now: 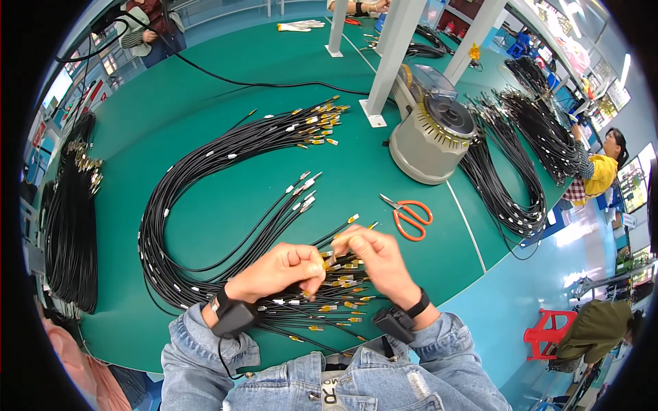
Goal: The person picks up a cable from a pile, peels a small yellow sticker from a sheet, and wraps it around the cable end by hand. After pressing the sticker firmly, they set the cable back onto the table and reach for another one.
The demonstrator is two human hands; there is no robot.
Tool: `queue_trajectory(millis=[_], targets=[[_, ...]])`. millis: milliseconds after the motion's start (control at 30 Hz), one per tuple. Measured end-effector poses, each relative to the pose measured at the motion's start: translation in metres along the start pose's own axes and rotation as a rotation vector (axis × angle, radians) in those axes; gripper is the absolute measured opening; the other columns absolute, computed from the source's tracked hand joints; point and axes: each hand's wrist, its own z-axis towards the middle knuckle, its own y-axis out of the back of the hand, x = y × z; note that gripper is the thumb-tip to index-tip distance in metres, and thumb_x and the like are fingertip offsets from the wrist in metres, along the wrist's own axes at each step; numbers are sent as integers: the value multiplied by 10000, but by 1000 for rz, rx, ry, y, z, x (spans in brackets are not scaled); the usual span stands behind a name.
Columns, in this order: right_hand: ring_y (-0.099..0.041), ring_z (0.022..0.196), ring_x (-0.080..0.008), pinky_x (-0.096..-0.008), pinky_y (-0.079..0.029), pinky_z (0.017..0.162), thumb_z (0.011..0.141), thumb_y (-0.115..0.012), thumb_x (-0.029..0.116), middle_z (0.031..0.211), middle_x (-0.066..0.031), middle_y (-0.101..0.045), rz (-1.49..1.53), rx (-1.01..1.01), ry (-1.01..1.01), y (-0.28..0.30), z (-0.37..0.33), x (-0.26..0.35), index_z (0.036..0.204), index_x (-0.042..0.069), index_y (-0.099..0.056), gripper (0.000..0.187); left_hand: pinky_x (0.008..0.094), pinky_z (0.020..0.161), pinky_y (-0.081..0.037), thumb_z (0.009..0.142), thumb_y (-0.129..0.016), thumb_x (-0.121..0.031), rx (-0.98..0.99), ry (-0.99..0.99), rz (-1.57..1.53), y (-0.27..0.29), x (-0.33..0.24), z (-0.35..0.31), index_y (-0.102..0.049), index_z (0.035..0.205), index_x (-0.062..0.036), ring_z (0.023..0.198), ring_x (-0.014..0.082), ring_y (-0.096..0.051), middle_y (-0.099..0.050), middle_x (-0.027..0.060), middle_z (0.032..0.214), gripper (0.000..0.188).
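Observation:
Both my hands meet over the near ends of a large bundle of black cables (159,226) that curves in a U on the green table. My left hand (284,270) is closed in a pinch on a cable end with a yellow tip (325,264). Close beside it, my right hand (373,257) is closed too, its thumb and fingers pinching the same cable's end region. Fingers hide most of the connector. Below them spread several cable ends with yellow tips and white tags (329,308). Orange-handled cutters (410,216) lie open to the right of my right hand.
A grey round tape dispenser (428,140) stands beside metal posts (391,61). More cable bundles lie at the left edge (72,240) and at the right (507,185). White gloves (300,26) rest at the back. A person in yellow (602,175) is at the right; a red stool (548,332) stands beyond the table edge.

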Motion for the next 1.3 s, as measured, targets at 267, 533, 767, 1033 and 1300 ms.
queue_trajectory(millis=[267,533,767,1033,1300], targets=[[-519,776,-74,-218,-417,725,880,-562,138,833,-3,-604,-526,-554,140,129,17,76,931,-8,-641,174,342,710,-459,752,-647,-59,-367,-507,1274,-27,28,16,-602,939,-25,797,290,-554,-594,101,868,195],[-536,827,-83,-238,-399,731,877,-573,180,917,-24,-637,-855,-536,38,253,82,124,991,4,-649,223,351,718,-461,774,-640,-74,-418,-484,1187,-28,19,17,-606,964,-27,805,285,-558,-593,99,884,199],[-559,896,-130,-249,-399,804,876,-584,211,972,-48,-645,-889,-345,-375,257,114,140,1027,32,-641,241,356,731,-461,782,-641,-94,-379,-405,1138,-22,18,16,-606,963,-17,816,286,-563,-596,107,883,199],[-561,862,-142,-272,-414,843,842,-631,212,891,-49,-637,-888,-156,-409,284,127,139,952,-4,-647,243,357,734,-461,783,-644,-99,-357,-393,1129,-21,17,17,-613,939,-11,832,282,-569,-604,109,887,182],[-556,824,-125,-258,-414,790,811,-664,214,850,-40,-637,-988,-242,-462,269,130,145,883,8,-654,218,352,737,-462,783,-645,-104,-359,-399,1122,-20,19,16,-615,925,-18,832,281,-570,-608,107,890,170]])
